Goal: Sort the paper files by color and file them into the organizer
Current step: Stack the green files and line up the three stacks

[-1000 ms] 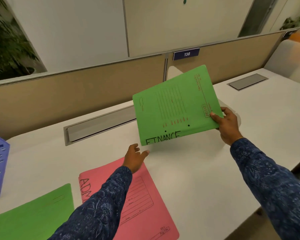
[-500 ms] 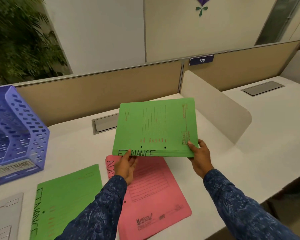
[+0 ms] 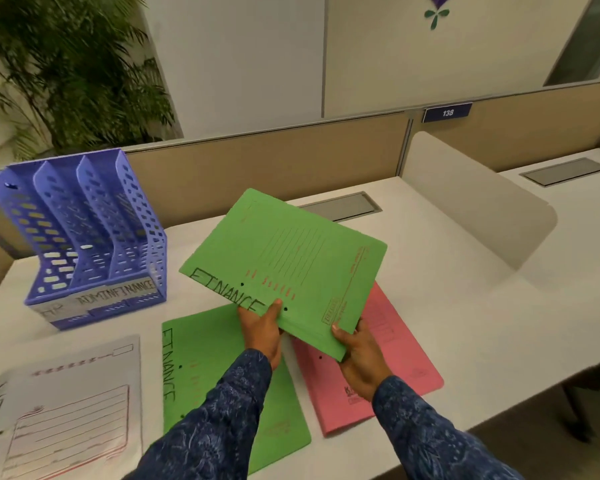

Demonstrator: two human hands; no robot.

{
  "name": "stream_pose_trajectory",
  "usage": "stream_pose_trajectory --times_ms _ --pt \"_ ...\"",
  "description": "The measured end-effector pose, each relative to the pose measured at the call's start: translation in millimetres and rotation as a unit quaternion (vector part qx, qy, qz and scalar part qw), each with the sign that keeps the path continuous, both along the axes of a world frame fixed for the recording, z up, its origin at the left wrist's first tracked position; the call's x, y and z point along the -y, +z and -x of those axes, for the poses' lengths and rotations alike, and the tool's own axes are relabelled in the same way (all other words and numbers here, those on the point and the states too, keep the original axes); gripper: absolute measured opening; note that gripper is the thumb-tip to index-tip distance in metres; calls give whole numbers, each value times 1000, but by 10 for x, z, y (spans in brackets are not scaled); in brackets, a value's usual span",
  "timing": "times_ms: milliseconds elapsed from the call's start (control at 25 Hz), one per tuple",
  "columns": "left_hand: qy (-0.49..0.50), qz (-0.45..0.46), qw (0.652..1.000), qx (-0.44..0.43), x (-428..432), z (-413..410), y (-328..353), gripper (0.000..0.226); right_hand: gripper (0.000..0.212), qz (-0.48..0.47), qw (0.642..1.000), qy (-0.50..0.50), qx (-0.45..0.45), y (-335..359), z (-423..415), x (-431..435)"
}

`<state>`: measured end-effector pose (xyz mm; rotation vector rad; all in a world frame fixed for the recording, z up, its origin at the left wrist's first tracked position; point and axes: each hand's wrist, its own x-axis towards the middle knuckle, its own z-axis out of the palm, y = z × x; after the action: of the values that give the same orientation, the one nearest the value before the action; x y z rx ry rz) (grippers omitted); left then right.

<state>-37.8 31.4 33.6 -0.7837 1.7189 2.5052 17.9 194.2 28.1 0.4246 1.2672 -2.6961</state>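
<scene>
Left hand [image 3: 260, 336] and right hand [image 3: 359, 358] grip the raised green file [image 3: 291, 258].
It may buckle against the organizer [image 3: 84, 237] dividers.

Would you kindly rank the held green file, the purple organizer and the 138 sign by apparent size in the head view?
1-2. held green file and purple organizer: about alike, and the file is nearer, so unranked.
3. 138 sign: clearly smallest, though farthest away.

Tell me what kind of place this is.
Most likely an open-plan office: white desks split by tan partition panels, a workstation plate numbered 138, and a purple file organizer labelled HR, ADMIN and FINANCE.
</scene>
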Motion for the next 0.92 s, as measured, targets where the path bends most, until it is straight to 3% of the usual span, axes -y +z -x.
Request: stream_pose_trajectory --times_ms 160,320,480,600,720,920 --pt "-33 28 999 -25 667 -184 -16 78 52 -16 999 43 -6 -92 -163 206" --pt "-66 42 995 -59 1337 -405 -28 44 31 24 998 -46 40 -171 -237 32" --pt "-89 65 993 -48 1729 -589 -159 50 43 -119 991 14 65 -227 -324 -9" --pt "-82 82 992 -43 1788 -716 -305 57 37 -236 963 113 65 -266 -353 205" --pt "-63 126 989 -43 1781 -806 -447 58 46 -338 929 150 33 -345 -375 444" --pt "-40 246 968 3 1786 -944 -652 56 53 -421 890 175 15 -584 -441 559"
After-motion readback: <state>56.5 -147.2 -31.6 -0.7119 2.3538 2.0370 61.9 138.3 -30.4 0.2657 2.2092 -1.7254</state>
